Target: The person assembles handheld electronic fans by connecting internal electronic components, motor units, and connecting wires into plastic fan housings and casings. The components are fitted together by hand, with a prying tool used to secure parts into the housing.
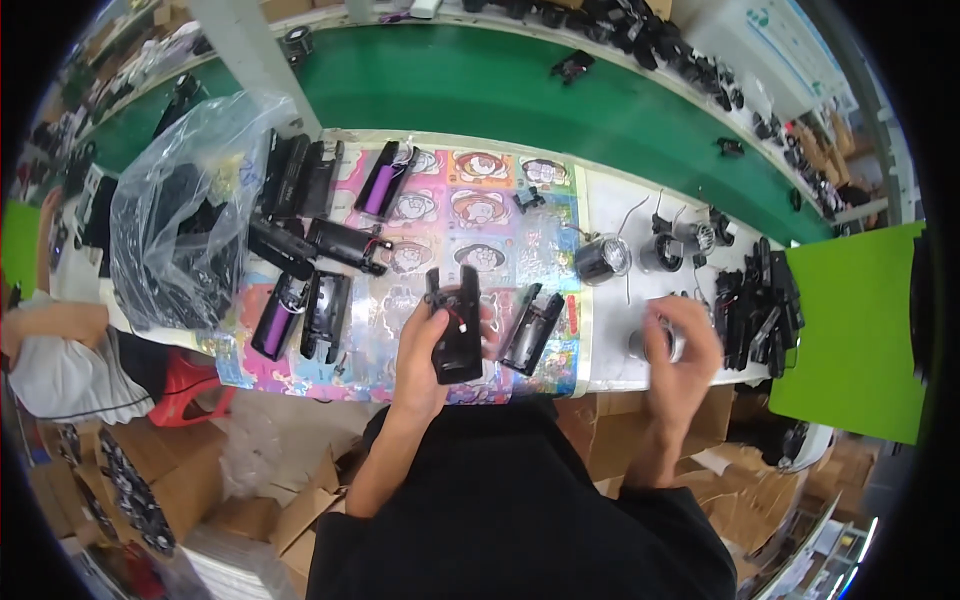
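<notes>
My left hand [415,365] is closed round a black plastic housing [458,345], with a small white connector on a red wire at its upper part. To the right, my right hand [688,350] is slightly blurred, its thumb and forefinger curled together over a round metal motor [640,344]. Whatever lies between those fingertips is too small to make out. Between the hands lies an open black housing shell [532,330] on the printed mat. Several silver-and-black motors with wires, one of them a motor [603,260] by the mat's edge, stand beyond my right hand.
Left on the mat [480,205] lie black housings, some with a purple cell [382,188]. Beside them sits a clear plastic bag [185,230] of black parts. Black parts [755,310] are piled at right, before a green panel [850,335]. Another person's arm [60,325] shows at far left.
</notes>
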`<state>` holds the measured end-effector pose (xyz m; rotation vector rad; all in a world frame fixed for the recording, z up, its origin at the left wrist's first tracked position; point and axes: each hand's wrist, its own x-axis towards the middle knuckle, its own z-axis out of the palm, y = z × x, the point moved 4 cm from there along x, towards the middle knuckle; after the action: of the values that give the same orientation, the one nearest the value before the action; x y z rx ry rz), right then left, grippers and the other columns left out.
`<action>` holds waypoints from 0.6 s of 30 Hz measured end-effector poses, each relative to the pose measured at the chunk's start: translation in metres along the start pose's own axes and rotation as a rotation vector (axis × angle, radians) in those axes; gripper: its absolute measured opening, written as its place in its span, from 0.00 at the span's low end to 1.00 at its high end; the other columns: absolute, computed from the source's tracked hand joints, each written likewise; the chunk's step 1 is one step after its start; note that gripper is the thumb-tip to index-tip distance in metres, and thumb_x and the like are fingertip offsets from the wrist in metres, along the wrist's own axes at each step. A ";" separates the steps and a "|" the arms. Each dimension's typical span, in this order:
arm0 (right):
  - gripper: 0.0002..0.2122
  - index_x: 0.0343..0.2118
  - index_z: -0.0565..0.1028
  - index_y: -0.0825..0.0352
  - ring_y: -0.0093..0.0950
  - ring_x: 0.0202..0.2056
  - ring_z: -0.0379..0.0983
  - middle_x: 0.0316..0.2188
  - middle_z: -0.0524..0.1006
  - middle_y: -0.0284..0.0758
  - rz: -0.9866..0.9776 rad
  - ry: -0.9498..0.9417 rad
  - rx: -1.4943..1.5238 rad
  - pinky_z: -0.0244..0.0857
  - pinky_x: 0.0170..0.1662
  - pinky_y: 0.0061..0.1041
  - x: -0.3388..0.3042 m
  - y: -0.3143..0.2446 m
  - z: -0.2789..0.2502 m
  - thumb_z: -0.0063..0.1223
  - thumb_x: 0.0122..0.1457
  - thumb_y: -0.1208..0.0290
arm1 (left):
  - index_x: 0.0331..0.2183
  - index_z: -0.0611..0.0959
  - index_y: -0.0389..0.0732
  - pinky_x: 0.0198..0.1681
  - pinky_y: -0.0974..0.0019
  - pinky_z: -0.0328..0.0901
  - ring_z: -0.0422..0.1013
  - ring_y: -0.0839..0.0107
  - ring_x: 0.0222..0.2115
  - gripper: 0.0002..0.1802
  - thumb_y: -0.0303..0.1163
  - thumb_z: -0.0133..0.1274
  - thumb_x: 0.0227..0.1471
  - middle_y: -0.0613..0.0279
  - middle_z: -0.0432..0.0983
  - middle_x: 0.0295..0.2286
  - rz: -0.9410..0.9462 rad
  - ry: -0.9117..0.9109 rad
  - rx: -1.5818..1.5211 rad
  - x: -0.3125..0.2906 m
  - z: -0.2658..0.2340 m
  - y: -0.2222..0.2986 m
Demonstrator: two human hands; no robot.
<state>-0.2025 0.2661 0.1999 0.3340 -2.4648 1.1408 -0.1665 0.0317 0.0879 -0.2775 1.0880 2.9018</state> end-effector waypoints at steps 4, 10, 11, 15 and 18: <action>0.07 0.30 0.76 0.72 0.27 0.31 0.72 0.29 0.76 0.38 0.062 0.120 0.017 0.63 0.37 0.21 0.012 0.008 -0.037 0.54 0.46 0.86 | 0.47 0.66 0.32 0.32 0.64 0.71 0.73 0.63 0.31 0.23 0.41 0.39 0.57 0.49 0.72 0.36 -0.047 -0.096 0.000 0.030 0.028 0.004; 0.16 0.34 0.79 0.62 0.31 0.33 0.69 0.31 0.74 0.33 0.010 -0.109 0.038 0.64 0.35 0.25 0.012 -0.005 0.026 0.62 0.39 0.82 | 0.49 0.64 0.32 0.35 0.64 0.71 0.73 0.64 0.33 0.26 0.43 0.41 0.56 0.48 0.72 0.37 -0.107 -0.140 0.189 0.049 0.055 -0.015; 0.16 0.35 0.79 0.60 0.30 0.33 0.68 0.32 0.73 0.31 -0.015 -0.107 0.029 0.63 0.33 0.26 0.014 -0.007 0.038 0.63 0.38 0.80 | 0.49 0.64 0.32 0.37 0.68 0.69 0.72 0.68 0.35 0.27 0.43 0.41 0.55 0.50 0.71 0.38 -0.127 -0.162 0.222 0.048 0.059 -0.016; 0.15 0.33 0.79 0.59 0.30 0.31 0.64 0.29 0.69 0.28 -0.047 -0.057 -0.021 0.61 0.31 0.25 0.014 0.002 0.056 0.64 0.37 0.79 | 0.50 0.64 0.31 0.41 0.71 0.66 0.69 0.72 0.38 0.28 0.42 0.40 0.55 0.53 0.70 0.40 -0.132 -0.123 0.414 0.044 0.063 -0.025; 0.13 0.31 0.79 0.60 0.29 0.29 0.63 0.27 0.68 0.28 -0.075 -0.073 -0.010 0.60 0.29 0.25 0.012 0.014 0.061 0.63 0.39 0.77 | 0.51 0.65 0.30 0.50 0.67 0.60 0.67 0.68 0.45 0.29 0.42 0.40 0.55 0.52 0.69 0.44 -0.125 -0.163 0.494 0.045 0.067 -0.031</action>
<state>-0.2338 0.2281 0.1600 0.4691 -2.4970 1.1039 -0.2188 0.0976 0.1096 -0.0847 1.6290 2.3941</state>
